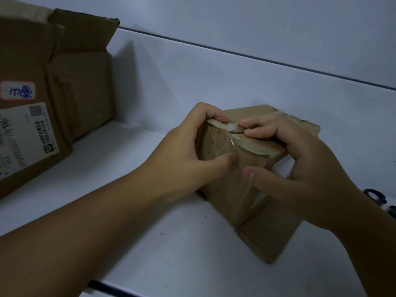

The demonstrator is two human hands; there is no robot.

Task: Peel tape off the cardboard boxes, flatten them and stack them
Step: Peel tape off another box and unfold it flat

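Note:
A small brown cardboard box (233, 189) stands on the white table (171, 243), its top seam covered with clear tape (232, 136) that is split in the middle. My left hand (184, 153) grips the box's left top corner, thumb pressed on the front face. My right hand (300, 155) holds the right side, its fingertips pinching at the tape along the top seam and its thumb on the front face. One flap lies flat on the table toward me.
A large open cardboard box (53, 99) with shipping labels stands at the left. Black scissors (377, 198) lie at the right edge, partly behind my right forearm. A white wall rises behind the table.

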